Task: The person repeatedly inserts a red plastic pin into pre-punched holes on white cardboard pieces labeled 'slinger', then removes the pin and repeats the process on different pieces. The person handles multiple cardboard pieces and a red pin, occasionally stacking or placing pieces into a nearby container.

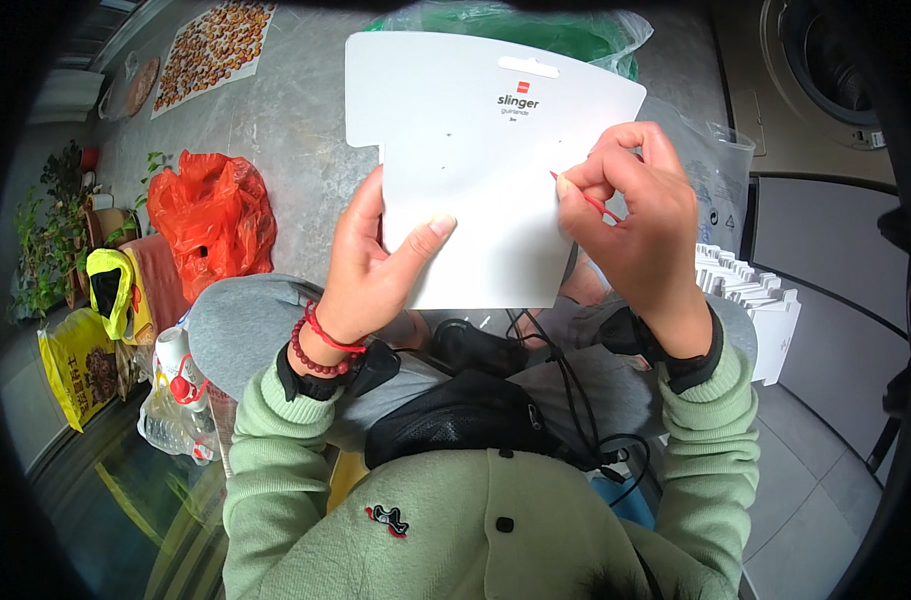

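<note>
White card (pixel 475 200) is out ahead of you, printed side toward you. Your L hand (pixel 365 265) has its grip closed on the lower-left edge, thumb on top, prob. to steady it; R hand (pixel 640 205) pinches a red cord (pixel 602 208) at the R side, prob. for fine control.

A flat white card (pixel 475 235) is showing its face, its broad top edge curving, its left edge stepping in above a narrower, straight bottom edge. A hanging slot (pixel 528 68) is sitting near the top edge, above a red mark (pixel 522 88) and dark print (pixel 518 103). A thin red cord (pixel 603 208) is curving, its tip showing against the face, right of middle.
</note>
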A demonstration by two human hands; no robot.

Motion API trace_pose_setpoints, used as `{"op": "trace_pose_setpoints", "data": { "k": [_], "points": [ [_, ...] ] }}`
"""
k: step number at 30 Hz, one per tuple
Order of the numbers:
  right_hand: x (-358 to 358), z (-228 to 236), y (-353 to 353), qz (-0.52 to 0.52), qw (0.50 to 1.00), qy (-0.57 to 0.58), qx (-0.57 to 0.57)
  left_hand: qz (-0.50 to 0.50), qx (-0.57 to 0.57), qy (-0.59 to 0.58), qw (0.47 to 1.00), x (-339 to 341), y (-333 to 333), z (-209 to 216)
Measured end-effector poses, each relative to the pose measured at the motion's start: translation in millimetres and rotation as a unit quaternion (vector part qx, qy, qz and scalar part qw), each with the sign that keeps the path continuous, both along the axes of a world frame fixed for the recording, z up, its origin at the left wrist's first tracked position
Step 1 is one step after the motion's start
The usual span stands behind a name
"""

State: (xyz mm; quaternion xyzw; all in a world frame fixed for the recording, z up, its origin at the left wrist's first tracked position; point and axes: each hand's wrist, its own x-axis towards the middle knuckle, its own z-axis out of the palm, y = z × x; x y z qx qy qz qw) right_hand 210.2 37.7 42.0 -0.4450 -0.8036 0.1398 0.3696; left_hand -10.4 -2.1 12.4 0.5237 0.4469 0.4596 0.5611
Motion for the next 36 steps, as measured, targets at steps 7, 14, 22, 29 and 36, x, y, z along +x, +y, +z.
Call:
{"op": "trace_pose_setpoints", "data": {
  "k": [7,14,22,29,36],
  "points": [
    [-9.9,-11.0,-7.8,-0.032,0.999,0.003,0.008,-0.002,0.022,0.053,0.998,2.4,-6.4,0.6],
    [4.5,-4.0,1.6,-0.051,0.998,0.035,0.001,0.058,-0.013,-0.042,0.997,-1.9,5.0,-6.3],
    [8.0,6.0,2.9,0.025,0.899,0.337,-0.279,0.054,-0.086,-0.098,0.99,-5.0,6.1,-6.9],
    [4.5,10.4,-4.3,0.079,0.854,0.355,-0.372,0.029,-0.093,-0.11,0.989,-2.5,5.9,-7.6],
    [5.0,11.6,-4.8,0.125,0.862,0.307,-0.384,0.027,-0.097,-0.117,0.988,-4.6,6.0,-4.7]
  ]
}}
